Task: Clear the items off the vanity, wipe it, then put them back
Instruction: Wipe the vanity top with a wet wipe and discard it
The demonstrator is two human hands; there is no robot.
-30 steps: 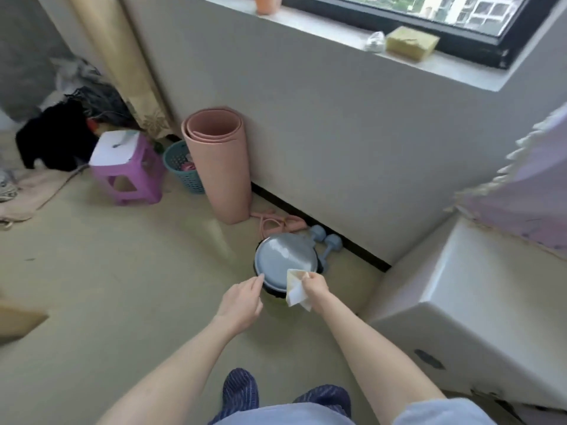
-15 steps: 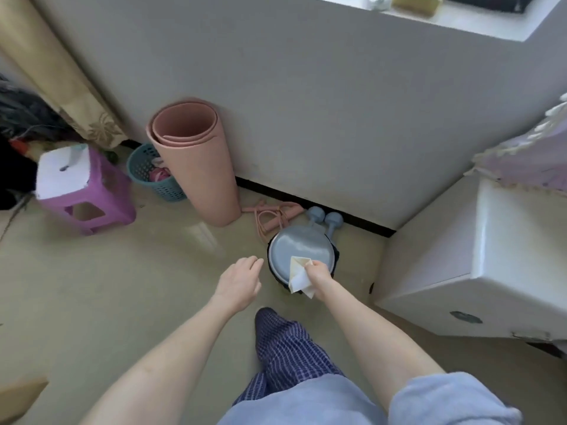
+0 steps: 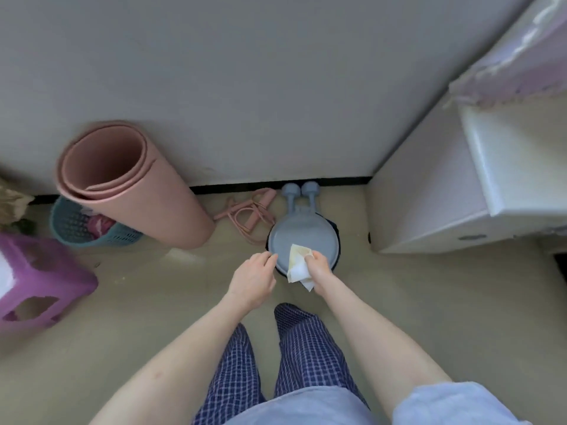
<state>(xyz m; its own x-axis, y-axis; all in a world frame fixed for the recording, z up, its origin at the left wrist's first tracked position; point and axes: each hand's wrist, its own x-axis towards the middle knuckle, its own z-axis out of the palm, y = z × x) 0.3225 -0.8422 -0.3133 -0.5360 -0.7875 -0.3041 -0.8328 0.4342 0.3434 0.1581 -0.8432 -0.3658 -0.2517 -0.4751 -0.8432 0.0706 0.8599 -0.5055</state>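
Note:
A small round bin with a grey-blue lid [image 3: 302, 237] stands on the floor against the wall. My right hand [image 3: 319, 268] grips a crumpled white wipe [image 3: 299, 265], stained yellowish, just above the lid's near edge. My left hand [image 3: 253, 279] is beside it with the fingertips touching the lid's left rim. The white vanity [image 3: 491, 191] stands at the right, with a pale purple lace-edged cloth [image 3: 521, 62] over its far part.
A rolled pink mat [image 3: 122, 185] leans on the wall, with a teal basket [image 3: 79, 225] behind it and a purple stool [image 3: 36, 280] at the left. A pink skipping rope [image 3: 248, 213] and two blue dumbbells [image 3: 300, 194] lie by the bin. My checked trouser legs [image 3: 294, 357] are below.
The view has tilted down and closed in on the bin. My left hand has moved right to the lid's rim. My right hand keeps hold of the wipe over the lid.

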